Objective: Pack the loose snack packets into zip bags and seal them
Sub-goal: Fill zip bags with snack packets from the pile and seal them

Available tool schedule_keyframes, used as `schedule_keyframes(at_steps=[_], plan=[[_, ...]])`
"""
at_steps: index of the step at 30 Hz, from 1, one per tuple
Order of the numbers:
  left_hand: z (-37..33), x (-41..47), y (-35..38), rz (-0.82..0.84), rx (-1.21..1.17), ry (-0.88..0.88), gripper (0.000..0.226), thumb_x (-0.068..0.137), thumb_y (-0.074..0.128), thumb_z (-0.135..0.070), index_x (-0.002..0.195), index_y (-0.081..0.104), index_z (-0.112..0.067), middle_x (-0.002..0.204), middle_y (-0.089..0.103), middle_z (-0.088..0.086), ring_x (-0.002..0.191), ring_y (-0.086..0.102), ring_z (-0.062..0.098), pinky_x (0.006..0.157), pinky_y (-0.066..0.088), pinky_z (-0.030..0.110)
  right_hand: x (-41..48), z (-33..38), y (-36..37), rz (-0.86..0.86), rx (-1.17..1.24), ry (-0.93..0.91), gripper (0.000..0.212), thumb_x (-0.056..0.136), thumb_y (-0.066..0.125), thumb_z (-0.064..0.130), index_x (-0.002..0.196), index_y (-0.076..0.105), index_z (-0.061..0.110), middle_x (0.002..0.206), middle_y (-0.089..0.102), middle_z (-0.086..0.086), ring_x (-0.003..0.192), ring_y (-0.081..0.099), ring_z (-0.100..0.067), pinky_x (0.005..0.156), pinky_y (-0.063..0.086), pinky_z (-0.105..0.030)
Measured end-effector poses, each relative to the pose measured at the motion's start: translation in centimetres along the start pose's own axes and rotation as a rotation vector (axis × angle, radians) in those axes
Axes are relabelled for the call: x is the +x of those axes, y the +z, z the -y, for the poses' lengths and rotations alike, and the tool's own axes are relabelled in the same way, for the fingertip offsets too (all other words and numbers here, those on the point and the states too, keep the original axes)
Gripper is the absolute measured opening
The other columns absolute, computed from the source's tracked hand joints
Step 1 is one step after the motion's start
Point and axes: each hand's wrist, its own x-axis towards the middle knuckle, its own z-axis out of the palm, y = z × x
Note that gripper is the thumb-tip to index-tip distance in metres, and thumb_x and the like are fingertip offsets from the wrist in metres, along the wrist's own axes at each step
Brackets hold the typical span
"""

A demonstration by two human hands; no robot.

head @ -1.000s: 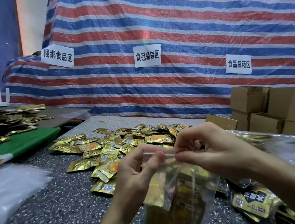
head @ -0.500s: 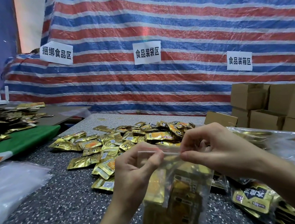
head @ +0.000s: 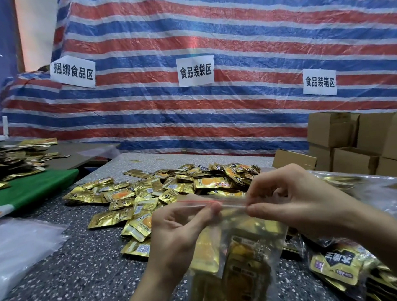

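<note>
A clear zip bag (head: 239, 261) stuffed with gold snack packets hangs upright in front of me. Its red zip strip runs across the top. My left hand (head: 176, 237) pinches the strip near its left part between thumb and fingers. My right hand (head: 289, 197) pinches the same strip further right. Behind the hands a heap of loose gold snack packets (head: 163, 193) spreads over the speckled table (head: 67, 279).
Filled zip bags (head: 337, 265) lie at the lower right under clear plastic. Empty clear bags (head: 13, 250) lie at the left. Cardboard boxes (head: 358, 142) stack at the right rear. A green board (head: 29, 189) with more packets sits far left. A striped tarp (head: 231, 40) hangs behind.
My right hand has slid to the right along the zip strip, away from my left hand. The bag stays held upright.
</note>
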Motion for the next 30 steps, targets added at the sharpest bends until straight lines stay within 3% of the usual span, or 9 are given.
schedule_keyframes(at_steps=[3,5,9,14,18,20,23,26,30], plan=[[0.2,0.0,-0.2,0.017,-0.029,0.007,0.017,0.07,0.082,-0.024,0.074,0.079,-0.008,0.072,0.072,0.009,0.068,0.067,0.02,0.061,0.051,0.025,-0.2,-0.3,0.1,-0.04,0.035,-0.027,0.009,0.083,0.079,0.021,0.075,0.076,0.022,0.074,0.07,0.003,0.07,0.061,-0.01,0.062,0.045,-0.018],[0.3,0.0,-0.2,0.016,-0.026,0.013,0.019,0.071,0.08,-0.03,0.074,0.08,-0.011,0.073,0.073,0.009,0.069,0.068,0.021,0.061,0.052,0.027,-0.2,-0.4,0.2,-0.066,0.083,-0.031,0.009,0.082,0.08,0.021,0.075,0.076,0.023,0.074,0.071,0.003,0.068,0.061,-0.006,0.061,0.046,-0.017],[0.4,0.3,-0.3,-0.024,-0.021,0.021,0.007,0.073,0.079,-0.019,0.07,0.08,-0.013,0.072,0.074,0.008,0.068,0.069,0.016,0.061,0.052,0.02,-0.5,-1.2,0.0,-0.073,0.177,0.038,0.01,0.078,0.081,0.032,0.076,0.077,0.024,0.079,0.073,-0.005,0.076,0.067,-0.025,0.067,0.055,-0.039],[0.5,0.4,-0.4,-0.042,-0.051,0.011,0.007,0.073,0.075,-0.014,0.071,0.08,-0.01,0.071,0.074,0.009,0.067,0.069,0.014,0.059,0.053,0.02,-1.4,-2.2,-0.3,-0.136,0.254,0.067,0.019,0.071,0.076,0.039,0.078,0.077,0.021,0.081,0.073,-0.007,0.077,0.067,-0.022,0.074,0.055,-0.046],[0.7,0.3,-0.3,-0.054,-0.059,-0.015,0.01,0.073,0.078,-0.018,0.072,0.08,-0.008,0.071,0.074,0.012,0.066,0.07,0.016,0.06,0.054,0.02,-1.5,-2.2,0.2,-0.208,0.273,0.043,0.017,0.07,0.076,0.04,0.075,0.078,0.024,0.081,0.073,-0.009,0.081,0.068,-0.033,0.08,0.053,-0.062],[0.8,0.4,-0.6,-0.076,-0.068,-0.038,0.013,0.073,0.081,-0.021,0.074,0.08,-0.008,0.073,0.074,0.014,0.068,0.07,0.018,0.062,0.054,0.021,-1.6,-2.4,0.3,-0.259,0.321,0.056,0.021,0.065,0.08,0.04,0.073,0.079,0.021,0.078,0.074,-0.01,0.078,0.066,-0.038,0.077,0.055,-0.062],[0.9,0.6,-1.1,-0.096,-0.072,-0.063,0.034,0.068,0.086,-0.044,0.078,0.081,-0.012,0.074,0.075,0.012,0.068,0.068,0.019,0.066,0.056,0.024,-2.0,-3.3,0.3,-0.313,0.36,0.108,0.027,0.06,0.083,0.042,0.068,0.078,0.017,0.068,0.071,-0.014,0.062,0.057,-0.04,0.063,0.046,-0.049],[0.8,0.7,-1.3,-0.107,-0.06,-0.075,0.046,0.061,0.086,-0.055,0.079,0.081,-0.013,0.074,0.074,0.012,0.068,0.068,0.02,0.066,0.057,0.025,-2.6,-3.9,0.4,-0.27,0.447,0.124,0.027,0.064,0.081,0.04,0.075,0.08,0.016,0.072,0.068,-0.022,0.065,0.052,-0.031,0.066,0.038,-0.046],[1.0,0.7,-1.2,-0.107,-0.048,-0.074,0.044,0.062,0.086,-0.055,0.08,0.081,-0.015,0.075,0.075,0.011,0.068,0.069,0.018,0.065,0.057,0.024,-3.0,-4.2,0.5,-0.251,0.49,0.106,0.026,0.067,0.077,0.036,0.08,0.078,0.013,0.078,0.068,-0.022,0.068,0.053,-0.04,0.068,0.039,-0.047]])
